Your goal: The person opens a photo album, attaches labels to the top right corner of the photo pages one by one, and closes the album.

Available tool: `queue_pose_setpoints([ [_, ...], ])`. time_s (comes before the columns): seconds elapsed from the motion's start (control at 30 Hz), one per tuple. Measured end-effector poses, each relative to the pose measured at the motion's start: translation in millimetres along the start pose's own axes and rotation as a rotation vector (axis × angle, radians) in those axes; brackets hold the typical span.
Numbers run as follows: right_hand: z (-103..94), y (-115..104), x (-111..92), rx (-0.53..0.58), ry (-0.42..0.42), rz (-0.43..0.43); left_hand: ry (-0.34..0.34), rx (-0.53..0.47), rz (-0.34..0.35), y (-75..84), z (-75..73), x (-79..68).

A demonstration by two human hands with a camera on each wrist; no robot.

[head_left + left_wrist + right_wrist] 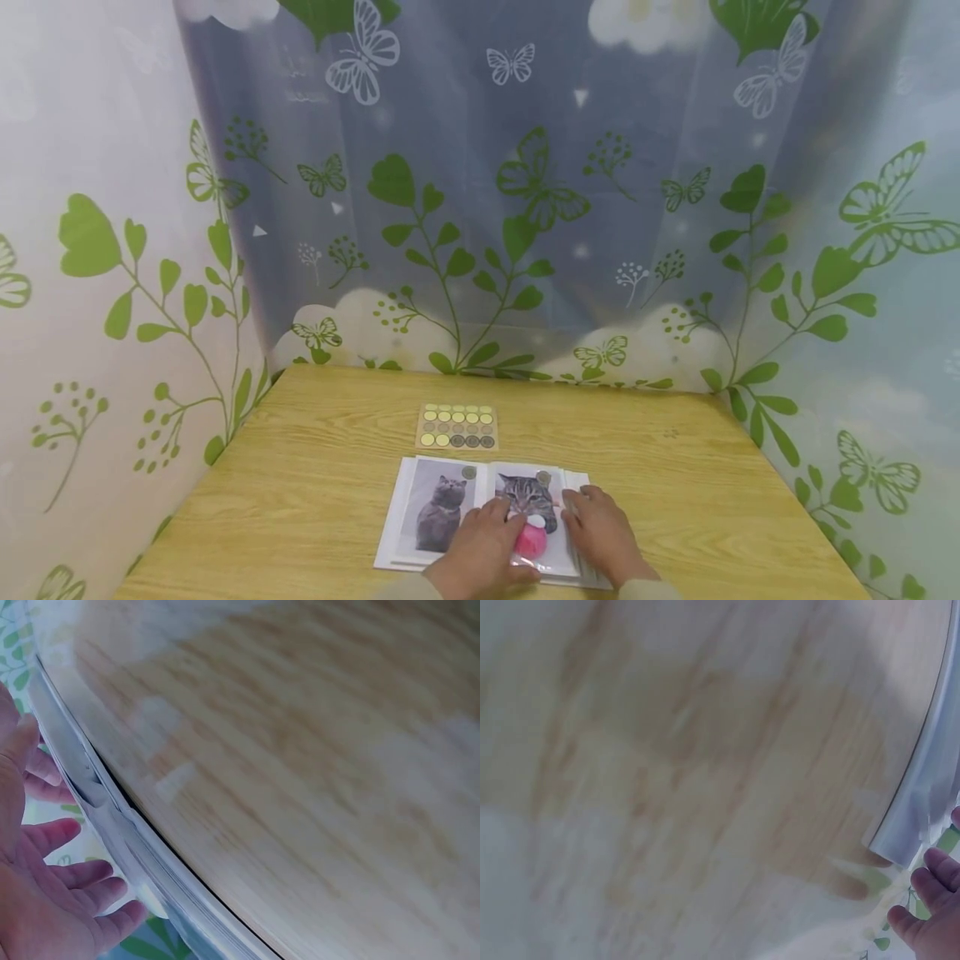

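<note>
An open photo album lies on the wooden table, with a grey cat picture on its left page and a striped cat picture on its right page. A round sticker sits at the top right of each picture. My left hand rests over the middle fold and lower right page, beside a bright pink shape with a white top; I cannot tell if it is printed or loose. At the right page's outer edge, my right hand touches the album. Both wrist views show loosely extended fingers beside the album's edge.
Behind the album lies a sheet of round stickers, some yellow and some grey-brown. The wooden table extends around both. Curtains with leaves and butterflies enclose the back and sides.
</note>
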State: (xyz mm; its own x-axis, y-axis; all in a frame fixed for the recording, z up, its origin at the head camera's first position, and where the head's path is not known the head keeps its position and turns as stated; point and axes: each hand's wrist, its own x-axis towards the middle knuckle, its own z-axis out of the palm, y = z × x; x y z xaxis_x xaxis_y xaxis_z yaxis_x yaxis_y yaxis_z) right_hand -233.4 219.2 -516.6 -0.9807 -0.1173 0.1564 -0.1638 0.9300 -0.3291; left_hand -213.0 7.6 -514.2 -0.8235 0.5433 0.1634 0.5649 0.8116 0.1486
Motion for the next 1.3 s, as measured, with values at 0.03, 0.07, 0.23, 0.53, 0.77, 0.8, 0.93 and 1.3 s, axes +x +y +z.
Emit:
queue_pose_setpoints([
  [0.03, -0.1, 0.1, 0.3, 0.006, -0.004, 0.008, -0.002, 0.006, 0.002, 0.5, 0.0, 0.1],
  [0.07, 0.0, 0.4, 0.8, 0.013, -0.007, 0.015, -0.009, 0.008, 0.0, 1.0, 0.2, 0.1],
  [0.23, 0.7, 2.2, 2.8, 0.039, -0.048, 0.066, -0.016, 0.003, -0.01, 1.5, 0.3, 0.2],
  [0.53, 1.7, 4.6, 1.9, 0.034, -0.047, 0.048, 0.017, 0.007, 0.014, -2.0, 1.8, -2.2],
  [0.77, 0.7, 2.9, 1.8, 0.028, -0.058, 0.055, -0.02, -0.01, -0.003, -4.0, 0.0, -3.4],
  [0.8, 0.8, 2.9, 1.8, 0.027, -0.061, 0.06, -0.025, -0.014, -0.006, -4.0, -0.4, -3.7],
  [0.93, 1.7, 3.7, 1.7, 0.017, -0.055, 0.056, -0.015, -0.023, -0.002, -5.0, -1.3, -5.3],
  [1.3, 2.0, 5.0, -0.4, 0.046, -0.026, 0.039, -0.002, -0.103, 0.021, -16.2, -2.0, -10.3],
])
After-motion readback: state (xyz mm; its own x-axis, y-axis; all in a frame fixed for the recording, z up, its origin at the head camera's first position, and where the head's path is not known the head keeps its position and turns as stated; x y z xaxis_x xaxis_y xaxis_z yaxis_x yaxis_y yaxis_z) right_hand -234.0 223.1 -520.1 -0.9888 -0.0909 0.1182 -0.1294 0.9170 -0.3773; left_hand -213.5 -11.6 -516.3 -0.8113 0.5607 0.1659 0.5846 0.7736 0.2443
